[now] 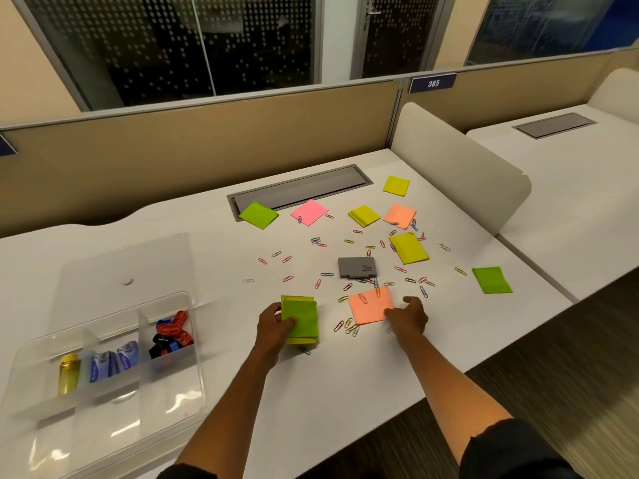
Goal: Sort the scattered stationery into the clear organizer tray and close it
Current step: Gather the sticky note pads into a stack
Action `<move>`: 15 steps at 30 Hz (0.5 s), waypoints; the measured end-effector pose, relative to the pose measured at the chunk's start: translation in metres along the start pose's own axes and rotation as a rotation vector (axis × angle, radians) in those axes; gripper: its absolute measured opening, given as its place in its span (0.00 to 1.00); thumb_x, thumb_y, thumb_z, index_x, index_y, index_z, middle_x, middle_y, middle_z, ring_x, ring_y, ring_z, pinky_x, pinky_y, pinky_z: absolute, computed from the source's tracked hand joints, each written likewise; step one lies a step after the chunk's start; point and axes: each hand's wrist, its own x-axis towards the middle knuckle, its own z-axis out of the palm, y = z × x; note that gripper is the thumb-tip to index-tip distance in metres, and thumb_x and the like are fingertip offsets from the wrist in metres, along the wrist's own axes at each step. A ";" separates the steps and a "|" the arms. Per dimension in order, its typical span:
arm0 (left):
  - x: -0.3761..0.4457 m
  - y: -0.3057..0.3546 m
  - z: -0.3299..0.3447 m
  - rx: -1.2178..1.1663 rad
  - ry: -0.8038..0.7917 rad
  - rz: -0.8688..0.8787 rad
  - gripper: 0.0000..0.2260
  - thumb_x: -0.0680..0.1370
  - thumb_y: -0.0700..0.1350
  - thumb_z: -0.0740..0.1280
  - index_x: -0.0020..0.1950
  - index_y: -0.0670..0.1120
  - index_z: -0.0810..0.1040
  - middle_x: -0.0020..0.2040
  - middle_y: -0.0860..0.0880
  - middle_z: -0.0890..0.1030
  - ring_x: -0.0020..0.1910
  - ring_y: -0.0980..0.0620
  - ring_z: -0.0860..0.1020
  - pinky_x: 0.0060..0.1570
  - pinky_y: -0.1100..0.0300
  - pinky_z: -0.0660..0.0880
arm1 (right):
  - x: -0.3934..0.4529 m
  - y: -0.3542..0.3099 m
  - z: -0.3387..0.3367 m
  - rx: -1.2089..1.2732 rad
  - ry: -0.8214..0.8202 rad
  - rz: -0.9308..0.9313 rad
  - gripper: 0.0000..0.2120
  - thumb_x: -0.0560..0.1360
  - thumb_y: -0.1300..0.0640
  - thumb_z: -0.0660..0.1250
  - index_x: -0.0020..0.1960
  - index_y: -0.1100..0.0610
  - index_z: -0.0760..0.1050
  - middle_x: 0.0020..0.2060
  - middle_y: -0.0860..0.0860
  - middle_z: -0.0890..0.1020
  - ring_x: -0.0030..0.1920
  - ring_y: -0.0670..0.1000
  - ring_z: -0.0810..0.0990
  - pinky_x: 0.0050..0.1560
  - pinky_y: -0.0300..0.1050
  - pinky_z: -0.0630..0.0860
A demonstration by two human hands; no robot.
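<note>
Left hand (276, 323) grips green pad (300, 319) (right hand (408, 318) touches orange pad (369, 305)).

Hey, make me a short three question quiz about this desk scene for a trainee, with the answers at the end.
1. True or false: the organizer tray has its lid shut.
2. Which does the left hand hold: A) a green and yellow sticky note stack, B) the grey staple box, C) a paper clip?
3. Fill in: the right hand touches the ______ sticky note.

Key: 1 false, the lid stands open; 2 A; 3 orange.
</note>
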 end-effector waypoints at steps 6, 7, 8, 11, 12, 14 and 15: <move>0.008 0.002 0.004 -0.005 -0.006 0.024 0.14 0.75 0.34 0.67 0.60 0.40 0.73 0.56 0.39 0.79 0.54 0.41 0.78 0.52 0.49 0.77 | -0.006 0.001 -0.004 0.008 0.075 -0.184 0.13 0.74 0.64 0.67 0.59 0.61 0.78 0.56 0.59 0.82 0.55 0.58 0.80 0.55 0.53 0.80; 0.010 0.004 0.005 -0.009 0.000 0.028 0.14 0.75 0.34 0.68 0.60 0.41 0.73 0.55 0.39 0.79 0.53 0.42 0.78 0.52 0.49 0.77 | -0.007 -0.001 -0.005 0.017 0.092 -0.230 0.12 0.74 0.64 0.67 0.58 0.61 0.78 0.55 0.59 0.82 0.55 0.58 0.80 0.55 0.51 0.79; 0.012 0.005 0.008 -0.014 0.003 0.031 0.14 0.75 0.34 0.68 0.60 0.41 0.73 0.55 0.40 0.79 0.52 0.43 0.78 0.52 0.48 0.77 | -0.008 -0.003 -0.006 0.026 0.110 -0.273 0.12 0.75 0.64 0.66 0.58 0.62 0.79 0.55 0.59 0.82 0.55 0.57 0.80 0.54 0.50 0.79; 0.018 0.009 0.016 -0.031 -0.004 0.047 0.14 0.75 0.33 0.67 0.59 0.43 0.73 0.54 0.41 0.79 0.50 0.44 0.78 0.52 0.49 0.77 | -0.009 -0.009 -0.010 0.058 0.157 -0.399 0.10 0.76 0.63 0.65 0.56 0.62 0.79 0.53 0.58 0.82 0.52 0.56 0.81 0.52 0.47 0.78; 0.019 0.011 0.019 -0.031 -0.009 0.052 0.14 0.75 0.34 0.67 0.60 0.43 0.73 0.54 0.41 0.79 0.50 0.45 0.78 0.52 0.50 0.77 | -0.008 -0.012 -0.011 0.067 0.174 -0.436 0.10 0.76 0.63 0.65 0.56 0.62 0.79 0.52 0.58 0.81 0.51 0.56 0.81 0.51 0.46 0.79; 0.021 0.014 0.027 -0.031 -0.024 0.054 0.16 0.76 0.34 0.67 0.62 0.42 0.72 0.54 0.42 0.78 0.50 0.45 0.78 0.50 0.52 0.78 | -0.003 -0.018 -0.015 0.072 0.213 -0.484 0.10 0.77 0.61 0.65 0.57 0.61 0.78 0.52 0.58 0.80 0.50 0.55 0.80 0.51 0.47 0.79; 0.022 0.015 0.032 -0.030 -0.032 0.057 0.16 0.76 0.34 0.67 0.63 0.42 0.72 0.54 0.43 0.78 0.50 0.46 0.78 0.47 0.55 0.78 | 0.001 -0.022 -0.017 0.083 0.233 -0.499 0.10 0.78 0.60 0.64 0.57 0.61 0.78 0.52 0.57 0.80 0.50 0.54 0.79 0.51 0.48 0.80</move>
